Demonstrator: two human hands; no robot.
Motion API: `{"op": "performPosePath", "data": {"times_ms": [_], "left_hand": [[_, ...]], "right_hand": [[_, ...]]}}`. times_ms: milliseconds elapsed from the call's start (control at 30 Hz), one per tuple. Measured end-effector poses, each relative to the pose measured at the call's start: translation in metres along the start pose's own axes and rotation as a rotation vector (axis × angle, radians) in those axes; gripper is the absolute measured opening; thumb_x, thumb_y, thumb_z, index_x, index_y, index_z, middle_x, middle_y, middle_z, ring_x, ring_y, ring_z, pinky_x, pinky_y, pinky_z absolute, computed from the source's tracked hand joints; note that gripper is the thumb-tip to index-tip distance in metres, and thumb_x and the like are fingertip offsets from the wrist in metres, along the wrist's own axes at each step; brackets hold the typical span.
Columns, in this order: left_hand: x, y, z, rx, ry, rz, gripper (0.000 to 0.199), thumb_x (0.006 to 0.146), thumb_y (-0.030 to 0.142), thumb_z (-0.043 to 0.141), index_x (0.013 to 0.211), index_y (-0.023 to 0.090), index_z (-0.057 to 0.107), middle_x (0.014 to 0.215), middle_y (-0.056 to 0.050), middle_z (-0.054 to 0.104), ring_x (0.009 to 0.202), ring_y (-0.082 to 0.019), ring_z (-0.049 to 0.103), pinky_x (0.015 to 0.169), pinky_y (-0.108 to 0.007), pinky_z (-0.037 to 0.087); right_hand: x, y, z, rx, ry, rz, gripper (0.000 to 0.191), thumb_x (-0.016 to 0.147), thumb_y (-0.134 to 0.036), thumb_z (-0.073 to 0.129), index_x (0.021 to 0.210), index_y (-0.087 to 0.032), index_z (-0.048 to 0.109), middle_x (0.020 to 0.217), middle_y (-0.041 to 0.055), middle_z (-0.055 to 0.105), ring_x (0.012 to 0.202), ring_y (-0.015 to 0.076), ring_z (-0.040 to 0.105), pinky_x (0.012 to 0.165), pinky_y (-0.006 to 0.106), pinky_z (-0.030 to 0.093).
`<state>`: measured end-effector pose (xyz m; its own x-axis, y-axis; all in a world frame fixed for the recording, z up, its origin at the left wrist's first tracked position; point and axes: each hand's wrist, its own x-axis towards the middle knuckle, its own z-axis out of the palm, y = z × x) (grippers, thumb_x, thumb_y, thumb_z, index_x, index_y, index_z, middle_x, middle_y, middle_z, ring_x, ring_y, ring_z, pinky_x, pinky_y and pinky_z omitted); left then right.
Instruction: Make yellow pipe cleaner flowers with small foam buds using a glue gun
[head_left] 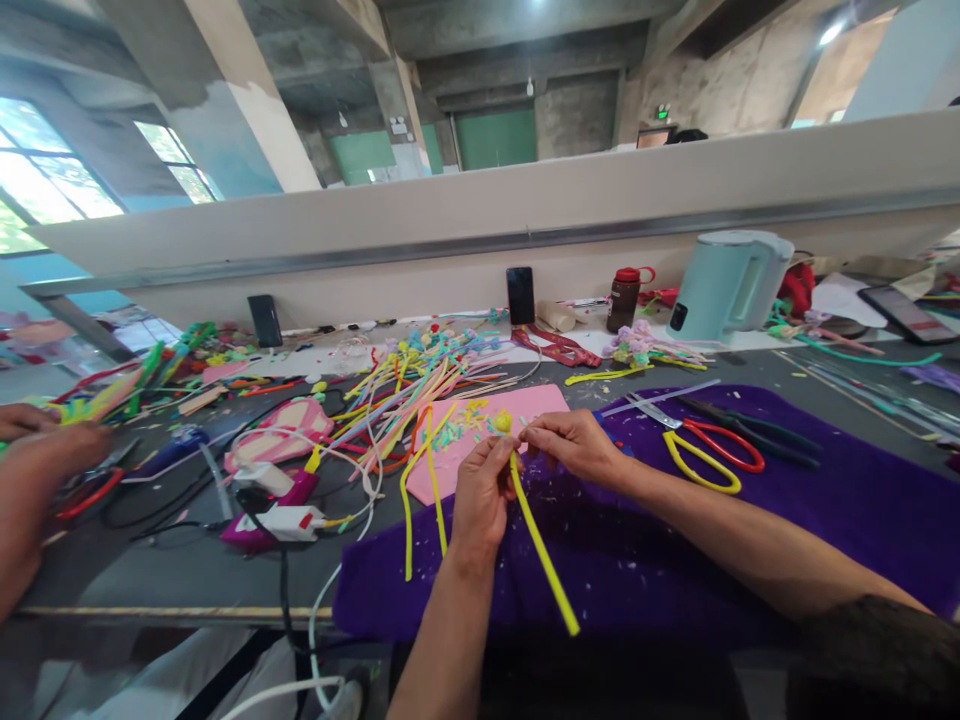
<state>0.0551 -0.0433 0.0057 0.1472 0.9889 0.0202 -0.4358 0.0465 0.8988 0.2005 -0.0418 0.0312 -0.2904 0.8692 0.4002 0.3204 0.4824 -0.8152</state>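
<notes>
My left hand (481, 492) is closed around a yellow chenille stem (546, 552), whose long tail slants down toward me. A small rounded yellow head (502, 421) tops it, just above my fingertips. Close by on the right, my right hand (571, 444) is pinched at the stem's upper part; whatever lies between its fingertips is hidden. Beneath both hands are a pink sheet (551, 399) and a dark purple cloth (622, 560). Bent yellow stems (408, 530) lie to the left of my left hand, beside small cut pieces (471, 415) scattered on the pink sheet.
Scissors (705, 447) with red and yellow handles and dark pliers (757, 428) lie on the right. Behind are a heap of coloured stems (409, 385), a phone (520, 295), a bottle (624, 302) and a kettle (724, 285). Power plugs (279, 522), cables and a co-worker's hand (52, 450) are left.
</notes>
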Motion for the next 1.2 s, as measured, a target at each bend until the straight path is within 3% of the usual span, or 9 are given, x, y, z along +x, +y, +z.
{"op": "performPosePath", "data": {"times_ms": [200, 467, 733, 833, 1033, 1200], "left_hand": [[0.002, 0.001, -0.002, -0.135, -0.074, -0.055, 0.018, 0.068, 0.028, 0.061, 0.072, 0.012, 0.057, 0.049, 0.004, 0.048, 0.038, -0.004, 0.039, 0.037, -0.016, 0.027], [0.004, -0.006, -0.005, -0.078, -0.145, -0.020, 0.019, 0.068, 0.030, 0.063, 0.072, 0.013, 0.057, 0.051, 0.003, 0.052, 0.041, -0.005, 0.044, 0.039, -0.016, 0.030], [0.005, -0.007, -0.007, -0.116, -0.161, -0.001, 0.020, 0.065, 0.031, 0.065, 0.071, 0.013, 0.059, 0.052, 0.003, 0.054, 0.041, -0.004, 0.045, 0.040, -0.016, 0.031], [0.003, -0.007, -0.008, -0.138, -0.184, 0.005, 0.020, 0.065, 0.031, 0.065, 0.071, 0.013, 0.058, 0.053, 0.002, 0.054, 0.043, -0.005, 0.046, 0.041, -0.016, 0.031], [0.001, -0.008, -0.007, -0.154, -0.201, 0.037, 0.021, 0.066, 0.032, 0.065, 0.071, 0.013, 0.059, 0.054, 0.002, 0.055, 0.041, -0.004, 0.044, 0.038, -0.016, 0.028], [-0.001, -0.008, -0.003, -0.082, -0.161, 0.102, 0.023, 0.064, 0.034, 0.066, 0.072, 0.013, 0.061, 0.050, 0.003, 0.053, 0.037, -0.004, 0.040, 0.037, -0.017, 0.025]], "right_hand": [[0.003, 0.005, -0.001, 0.128, 0.096, 0.060, 0.019, 0.078, -0.026, 0.046, 0.085, -0.015, 0.060, 0.071, 0.0010, 0.060, 0.045, 0.0063, 0.049, 0.044, 0.017, 0.038], [0.006, 0.015, -0.006, 0.310, 0.009, 0.119, 0.016, 0.072, -0.018, 0.039, 0.061, -0.015, 0.049, 0.047, -0.0035, 0.048, 0.039, 0.0074, 0.045, 0.040, 0.018, 0.032], [-0.013, 0.009, 0.001, 0.219, 0.031, 0.089, 0.029, 0.074, -0.020, 0.040, 0.046, -0.015, 0.043, 0.042, -0.0034, 0.043, 0.037, 0.0067, 0.040, 0.039, 0.019, 0.029], [-0.022, 0.006, 0.004, 0.175, 0.065, 0.093, 0.025, 0.074, -0.021, 0.043, 0.052, -0.014, 0.052, 0.043, -0.0040, 0.044, 0.039, 0.0067, 0.040, 0.042, 0.019, 0.030], [-0.032, 0.010, 0.009, 0.288, 0.046, 0.110, 0.011, 0.067, -0.023, 0.059, 0.073, -0.014, 0.063, 0.066, -0.0006, 0.058, 0.048, 0.0074, 0.046, 0.047, 0.020, 0.036], [-0.038, 0.017, 0.019, 0.386, -0.037, 0.248, 0.022, 0.072, -0.036, 0.058, 0.078, -0.015, 0.061, 0.054, -0.0031, 0.054, 0.040, 0.0071, 0.044, 0.040, 0.019, 0.032]]}}
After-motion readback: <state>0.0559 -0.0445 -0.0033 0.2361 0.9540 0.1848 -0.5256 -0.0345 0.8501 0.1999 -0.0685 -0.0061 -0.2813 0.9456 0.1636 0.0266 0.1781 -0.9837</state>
